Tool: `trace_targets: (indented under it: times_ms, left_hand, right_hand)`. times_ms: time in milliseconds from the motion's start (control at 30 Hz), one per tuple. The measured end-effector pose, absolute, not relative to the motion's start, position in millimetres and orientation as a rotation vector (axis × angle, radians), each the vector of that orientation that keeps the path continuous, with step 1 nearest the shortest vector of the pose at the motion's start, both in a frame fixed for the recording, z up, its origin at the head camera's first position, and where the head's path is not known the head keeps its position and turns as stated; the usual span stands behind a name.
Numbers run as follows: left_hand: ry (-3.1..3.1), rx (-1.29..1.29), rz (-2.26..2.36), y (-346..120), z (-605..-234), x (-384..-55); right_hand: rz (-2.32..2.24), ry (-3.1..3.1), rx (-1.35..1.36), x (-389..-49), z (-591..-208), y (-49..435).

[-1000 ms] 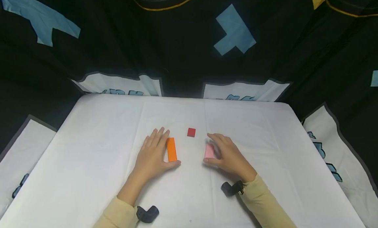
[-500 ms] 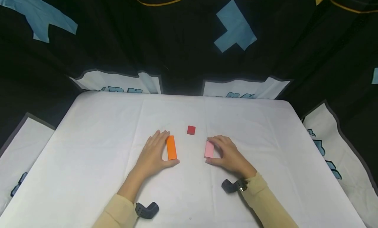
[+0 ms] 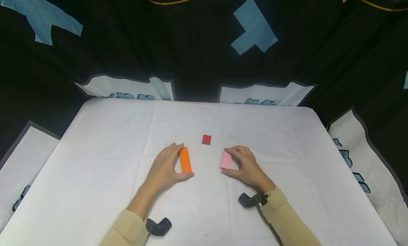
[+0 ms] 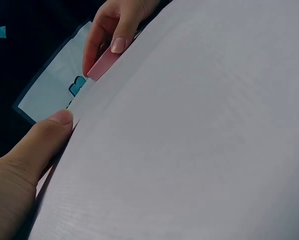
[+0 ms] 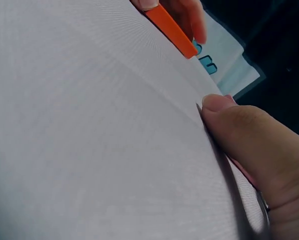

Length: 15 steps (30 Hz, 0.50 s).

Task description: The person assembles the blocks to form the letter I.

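Note:
An orange rectangular block [image 3: 185, 160] lies on the white table, its long side pointing away from me. My left hand [image 3: 163, 168] grips it lengthwise, thumb at the near end and fingertips at the far end. To the right, my right hand [image 3: 246, 167] holds a shorter pink block [image 3: 226, 160] between thumb and fingers in the same way. A small red square piece [image 3: 206, 139] lies between the two blocks and farther back, touched by neither hand. In the right wrist view the orange block [image 5: 173, 31] shows beyond my right thumb [image 5: 249, 140].
A white cloth [image 3: 105, 161] covers the table. Dark curtains [image 3: 197, 54] with blue and white patches hang behind the far edge and at both sides. Each wrist carries a dark camera mount, one at the left wrist [image 3: 158, 227] and one at the right [image 3: 250, 200].
My left fingers have drawn in from straight to bent around the orange block's far end. The right thumb and fingers have closed on the pink block. The head view has tilted slightly.

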<state>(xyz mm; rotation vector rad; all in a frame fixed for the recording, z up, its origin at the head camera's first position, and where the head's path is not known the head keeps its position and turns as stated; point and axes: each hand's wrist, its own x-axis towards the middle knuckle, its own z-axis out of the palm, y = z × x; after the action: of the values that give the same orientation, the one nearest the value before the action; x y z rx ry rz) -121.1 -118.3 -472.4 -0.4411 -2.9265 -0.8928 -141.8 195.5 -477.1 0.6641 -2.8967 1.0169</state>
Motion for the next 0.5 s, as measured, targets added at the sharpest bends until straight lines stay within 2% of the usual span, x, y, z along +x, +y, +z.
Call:
trace_targets:
  times_ms: [200,500]
  left_hand:
    - [-2.891,-0.480,-0.869,-112,-472,-111]
    - [-2.813,-0.684,-0.752,-89,-464,-80]
  right_hand:
    - [1.007,-2.895,0.641,-141,-479,195]
    - [0.976,-2.904,0.635,-140,-478,195]
